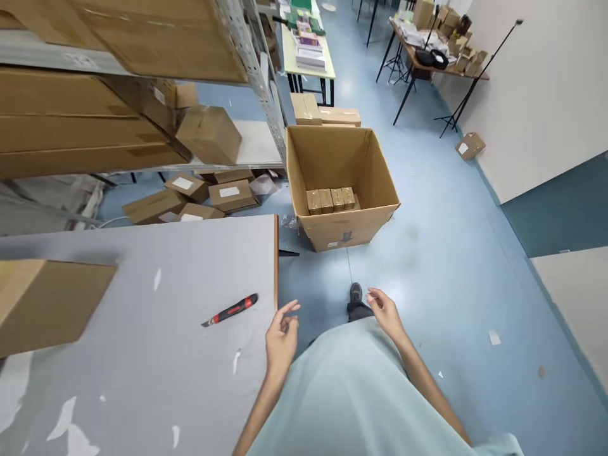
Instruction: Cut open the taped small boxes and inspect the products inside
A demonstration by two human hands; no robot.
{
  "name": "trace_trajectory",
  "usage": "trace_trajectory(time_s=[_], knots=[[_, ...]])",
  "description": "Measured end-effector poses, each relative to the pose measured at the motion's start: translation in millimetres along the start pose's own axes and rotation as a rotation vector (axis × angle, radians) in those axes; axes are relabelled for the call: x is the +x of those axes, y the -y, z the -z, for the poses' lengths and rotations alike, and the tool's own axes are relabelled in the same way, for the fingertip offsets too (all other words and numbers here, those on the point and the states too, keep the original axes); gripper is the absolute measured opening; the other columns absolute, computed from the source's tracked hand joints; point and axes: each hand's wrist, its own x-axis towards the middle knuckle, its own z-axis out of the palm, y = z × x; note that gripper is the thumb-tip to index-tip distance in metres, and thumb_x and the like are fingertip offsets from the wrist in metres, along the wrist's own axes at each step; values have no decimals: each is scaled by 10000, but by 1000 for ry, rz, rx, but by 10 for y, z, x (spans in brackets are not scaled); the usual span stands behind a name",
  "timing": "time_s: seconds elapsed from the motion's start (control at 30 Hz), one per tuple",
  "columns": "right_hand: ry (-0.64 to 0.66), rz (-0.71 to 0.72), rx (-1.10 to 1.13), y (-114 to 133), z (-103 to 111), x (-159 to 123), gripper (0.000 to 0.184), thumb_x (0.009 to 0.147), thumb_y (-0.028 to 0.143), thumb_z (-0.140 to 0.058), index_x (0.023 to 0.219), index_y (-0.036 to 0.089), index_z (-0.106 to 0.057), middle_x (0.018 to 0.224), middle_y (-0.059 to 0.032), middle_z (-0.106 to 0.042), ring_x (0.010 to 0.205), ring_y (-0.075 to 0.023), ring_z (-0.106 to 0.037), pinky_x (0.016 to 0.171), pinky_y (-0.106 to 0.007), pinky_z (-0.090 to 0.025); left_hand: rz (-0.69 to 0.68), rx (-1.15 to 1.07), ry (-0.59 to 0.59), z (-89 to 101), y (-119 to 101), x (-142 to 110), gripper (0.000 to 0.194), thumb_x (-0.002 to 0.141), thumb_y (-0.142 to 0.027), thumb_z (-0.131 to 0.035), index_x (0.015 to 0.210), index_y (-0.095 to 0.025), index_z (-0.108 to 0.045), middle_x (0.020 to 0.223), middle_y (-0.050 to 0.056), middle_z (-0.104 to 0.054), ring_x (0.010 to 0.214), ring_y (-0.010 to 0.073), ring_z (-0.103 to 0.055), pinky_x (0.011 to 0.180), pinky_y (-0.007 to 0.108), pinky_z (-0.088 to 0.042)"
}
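Observation:
My left hand [282, 342] hangs beside the table's right edge, fingers loosely bent and apart, with nothing in it. Over the floor to the right, my right hand [384, 311] is also empty, its fingers slightly curled. A black and red utility knife [232, 310] lies on the grey table top [190, 380] left of my left hand, its blade tip showing. Ahead of both hands a large open cardboard box [346, 231] stands on the floor. Several small brown boxes [331, 201] sit in a row inside it.
A cardboard box [52, 310] sits at the table's left. Metal shelving [259, 142] with cartons rises behind, with several small parcels [232, 195] on the floor beneath. Farther off stand a table of papers [311, 57] and a cluttered desk [418, 60]. A wall bounds the right.

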Motion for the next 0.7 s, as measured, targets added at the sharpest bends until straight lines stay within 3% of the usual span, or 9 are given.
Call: trace_trajectory(time_s=[0.13,0.27,0.37,0.47,0.57,0.7], knots=[[121,48,-49,266,197,875,518,1038,622,-681,1364,245,-820,1319,-143,-884,1166,-316,-866,1085,-483,-706,13,24,13,-639,-414,455,557,848,-512,-691,1299,-197,-776,1228,137,-867,759,185,-724,772,345,-640],[199,143,-226,582,268,1997,505,1089,566,-673,1459,238,-776,1405,-144,-849,1225,-301,-837,1146,-484,-672,-84,107,65,-1201,-829,969,444,949,-419,-635,1314,-216,-786,1261,103,-847,823,187,-751,903,376,-666],[206,244,-490,708,221,2939,556,1125,539,-669,1553,188,-726,1506,-199,-788,1386,-353,-763,1246,-545,-605,-194,206,152,-1582,-977,1531,378,996,-333,-579,1287,-233,-798,1284,94,-830,939,219,-786,1033,415,-654],[225,283,-816,733,170,3757,649,1129,505,-710,1643,112,-662,1675,-274,-657,1589,-433,-604,1354,-623,-483,-209,308,274,-1933,-999,2232,380,1019,-298,-541,1296,-235,-793,1320,113,-821,1104,271,-807,1117,451,-634],[297,234,-1034,719,189,4312,715,1133,502,-724,1695,74,-615,1753,-306,-575,1668,-462,-517,1402,-648,-404,-191,418,363,-2202,-1026,2957,378,1041,-291,-541,1324,-230,-784,1381,140,-806,1309,321,-774,1219,483,-584],[377,164,-1092,734,249,4771,708,1171,540,-651,1734,115,-584,1756,-274,-590,1666,-419,-538,1398,-610,-424,-157,450,442,-2376,-1151,3829,399,1085,-313,-523,1381,-205,-768,1414,146,-801,1283,309,-792,1168,449,-605]])
